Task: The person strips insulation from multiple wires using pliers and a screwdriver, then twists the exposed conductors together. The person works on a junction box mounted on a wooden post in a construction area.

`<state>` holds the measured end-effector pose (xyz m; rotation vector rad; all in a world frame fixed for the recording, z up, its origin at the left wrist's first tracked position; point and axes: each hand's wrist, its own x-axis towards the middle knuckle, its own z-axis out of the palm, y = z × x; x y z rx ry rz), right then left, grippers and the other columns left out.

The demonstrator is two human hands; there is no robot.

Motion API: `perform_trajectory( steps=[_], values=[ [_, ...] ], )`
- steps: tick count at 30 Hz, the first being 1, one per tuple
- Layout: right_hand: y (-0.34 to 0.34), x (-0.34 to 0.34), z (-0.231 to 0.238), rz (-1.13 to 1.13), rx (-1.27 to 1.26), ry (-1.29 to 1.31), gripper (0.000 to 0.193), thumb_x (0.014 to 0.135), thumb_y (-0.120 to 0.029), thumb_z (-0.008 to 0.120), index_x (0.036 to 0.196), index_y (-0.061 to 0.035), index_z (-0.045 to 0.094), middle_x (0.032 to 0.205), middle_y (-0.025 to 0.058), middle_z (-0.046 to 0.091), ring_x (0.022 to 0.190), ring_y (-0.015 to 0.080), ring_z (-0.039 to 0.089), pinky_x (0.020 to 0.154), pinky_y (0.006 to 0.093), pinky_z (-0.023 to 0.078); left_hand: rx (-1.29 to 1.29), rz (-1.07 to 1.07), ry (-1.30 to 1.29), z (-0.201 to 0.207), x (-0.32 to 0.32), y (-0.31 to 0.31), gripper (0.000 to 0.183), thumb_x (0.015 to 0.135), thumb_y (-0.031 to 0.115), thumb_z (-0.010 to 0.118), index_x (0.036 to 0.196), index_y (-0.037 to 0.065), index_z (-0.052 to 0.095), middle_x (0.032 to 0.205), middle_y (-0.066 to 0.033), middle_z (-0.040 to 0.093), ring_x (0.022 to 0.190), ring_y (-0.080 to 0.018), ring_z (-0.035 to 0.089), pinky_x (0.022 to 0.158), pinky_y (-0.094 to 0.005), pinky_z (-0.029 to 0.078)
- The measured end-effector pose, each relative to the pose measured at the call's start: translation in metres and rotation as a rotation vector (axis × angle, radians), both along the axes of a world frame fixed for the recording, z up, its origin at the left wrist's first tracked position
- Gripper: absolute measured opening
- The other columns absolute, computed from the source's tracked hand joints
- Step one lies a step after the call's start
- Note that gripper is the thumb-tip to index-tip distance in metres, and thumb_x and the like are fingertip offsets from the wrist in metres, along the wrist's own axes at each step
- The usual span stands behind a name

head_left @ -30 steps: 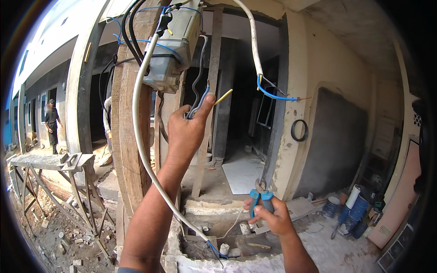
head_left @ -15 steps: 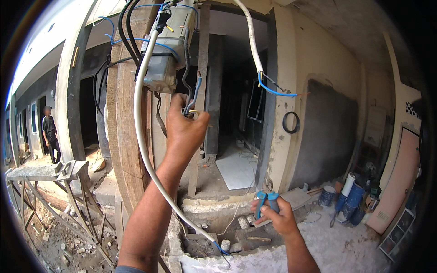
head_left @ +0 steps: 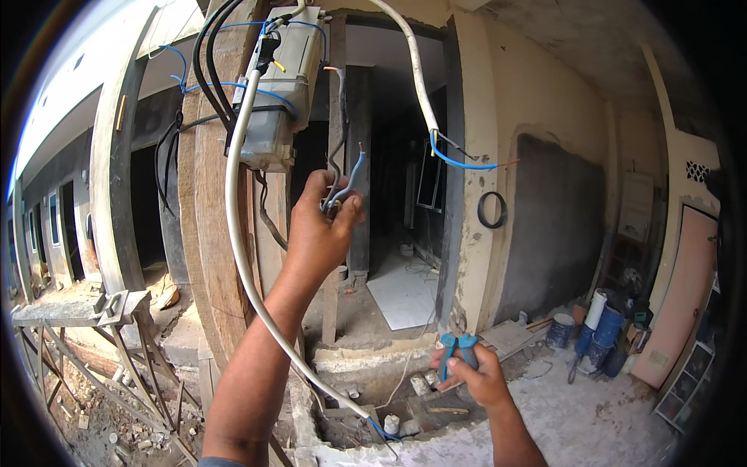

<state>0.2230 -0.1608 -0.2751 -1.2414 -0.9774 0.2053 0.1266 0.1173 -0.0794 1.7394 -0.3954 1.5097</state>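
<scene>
My left hand (head_left: pixel 320 226) is raised in the middle, its fingers closed round a cable's loose wires. A pale blue wire (head_left: pixel 355 173) and a longer dark grey wire (head_left: pixel 340 128) stand up out of the grip, both with bare copper tips. Lower right, my right hand (head_left: pixel 481 377) is closed on pliers (head_left: pixel 448 356) with blue-and-dark handles, jaws upward. Above the left hand, an electric meter box (head_left: pixel 286 70) with a clear lower cover hangs on a wooden post. A thick white cable (head_left: pixel 236 194) loops down from it and passes across my left forearm.
Another white cable (head_left: pixel 416 66) hangs from above, its blue and black wires (head_left: pixel 467 164) splayed toward the wall. A black ring (head_left: pixel 492 210) is on the wall. A scaffold trestle (head_left: pixel 82 310) stands left, paint buckets (head_left: pixel 605 336) right. A rubble-filled pit (head_left: pixel 436 405) lies below.
My left hand has drawn away from the meter box, down and to the right. The grey and blue wires now stand apart. The person at far left is out of sight. The pliers barely moved.
</scene>
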Motion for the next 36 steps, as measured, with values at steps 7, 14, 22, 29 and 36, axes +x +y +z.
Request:
perform_trajectory(
  steps=[7, 14, 22, 29, 36],
  values=[
    [0.004, -0.003, -0.004, -0.032, -0.01, 0.017, 0.035, 0.097, 0.001, 0.056, 0.131, 0.0088, 0.056, 0.12, 0.0247, 0.069, 0.105, 0.0315, 0.073, 0.069, 0.0431, 0.069, 0.087, 0.247, -0.008, 0.001, -0.015, -0.01, 0.028, 0.095, 0.022, 0.078, 0.095, 0.001, 0.059, 0.073, -0.0026, 0.058, 0.064, -0.0084, 0.052, 0.058, -0.0261, 0.044],
    [0.009, -0.015, 0.018, -0.109, -0.032, -0.112, 0.032, 0.099, -0.004, 0.059, 0.129, 0.0069, 0.059, 0.118, 0.0184, 0.07, 0.103, 0.0249, 0.072, 0.071, 0.0381, 0.068, 0.008, 0.268, 0.069, 0.002, -0.017, -0.014, 0.034, 0.093, 0.029, 0.081, 0.096, 0.001, 0.061, 0.074, -0.0019, 0.056, 0.068, -0.0083, 0.051, 0.059, -0.0269, 0.043],
    [0.012, -0.049, 0.113, -0.478, -0.012, -0.759, 0.042, 0.098, -0.017, 0.065, 0.134, 0.0041, 0.058, 0.102, 0.0249, 0.072, 0.088, 0.0336, 0.075, 0.082, 0.046, 0.057, 0.14, 0.035, -0.007, 0.001, -0.033, -0.006, 0.04, 0.092, 0.025, 0.08, 0.114, -0.001, 0.061, 0.103, -0.0089, 0.067, 0.095, -0.0148, 0.062, 0.086, -0.0297, 0.051],
    [0.016, -0.085, 0.183, -0.614, -0.084, -1.025, 0.046, 0.095, -0.014, 0.065, 0.133, 0.0103, 0.057, 0.104, 0.0305, 0.071, 0.096, 0.045, 0.073, 0.087, 0.0502, 0.057, 0.208, -0.334, -0.089, 0.006, -0.039, 0.003, 0.031, 0.1, 0.016, 0.07, 0.123, -0.004, 0.061, 0.107, -0.0114, 0.071, 0.104, -0.0175, 0.068, 0.094, -0.0317, 0.053],
    [0.014, -0.107, 0.215, -0.742, -0.307, -1.042, 0.031, 0.095, -0.016, 0.066, 0.114, 0.0081, 0.062, 0.09, 0.0274, 0.071, 0.089, 0.0451, 0.072, 0.083, 0.0529, 0.056, 0.134, -0.351, 0.012, 0.009, -0.038, 0.007, 0.021, 0.096, 0.013, 0.077, 0.104, -0.001, 0.064, 0.093, -0.0012, 0.064, 0.085, -0.0063, 0.059, 0.075, -0.0214, 0.048]
  ],
)
